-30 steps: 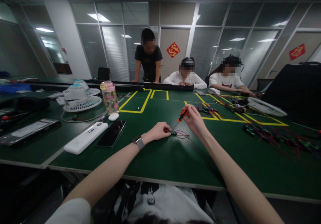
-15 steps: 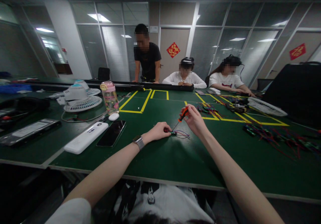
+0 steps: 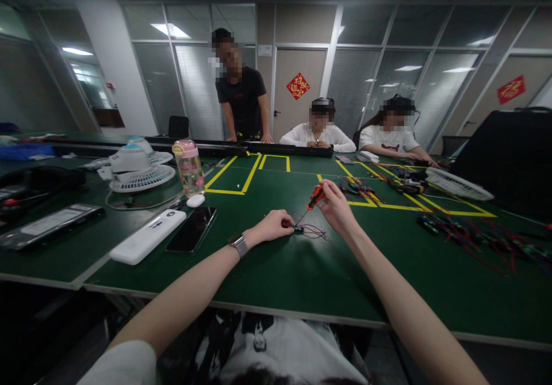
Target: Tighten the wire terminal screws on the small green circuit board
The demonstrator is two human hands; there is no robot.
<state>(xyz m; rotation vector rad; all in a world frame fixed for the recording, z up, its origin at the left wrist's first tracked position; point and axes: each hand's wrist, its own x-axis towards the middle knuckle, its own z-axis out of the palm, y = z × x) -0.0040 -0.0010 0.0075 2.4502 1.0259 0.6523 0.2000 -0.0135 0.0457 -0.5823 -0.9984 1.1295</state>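
Observation:
My right hand (image 3: pixel 335 204) is closed round the orange and black handle of a screwdriver (image 3: pixel 316 197). The thin shaft slants down to the left, its tip at a small green circuit board (image 3: pixel 297 229) on the table. With fingers pinched on the board's left end, my left hand (image 3: pixel 276 225) holds it against the tabletop. Red and blue wires (image 3: pixel 317 231) loop out from the board's right side. The exact spot where the tip meets the board is too small to make out.
On the green table (image 3: pixel 267 281) to the left are a black phone (image 3: pixel 192 229), a white power bank (image 3: pixel 149 237), a bottle (image 3: pixel 188 169) and a fan (image 3: pixel 142 172). Wired boards (image 3: pixel 483 238) lie to the right. Three people are across the table.
Both my hands, the screwdriver and the board look almost unmoved. The standing person across the table has shifted to the left and raised their body slightly.

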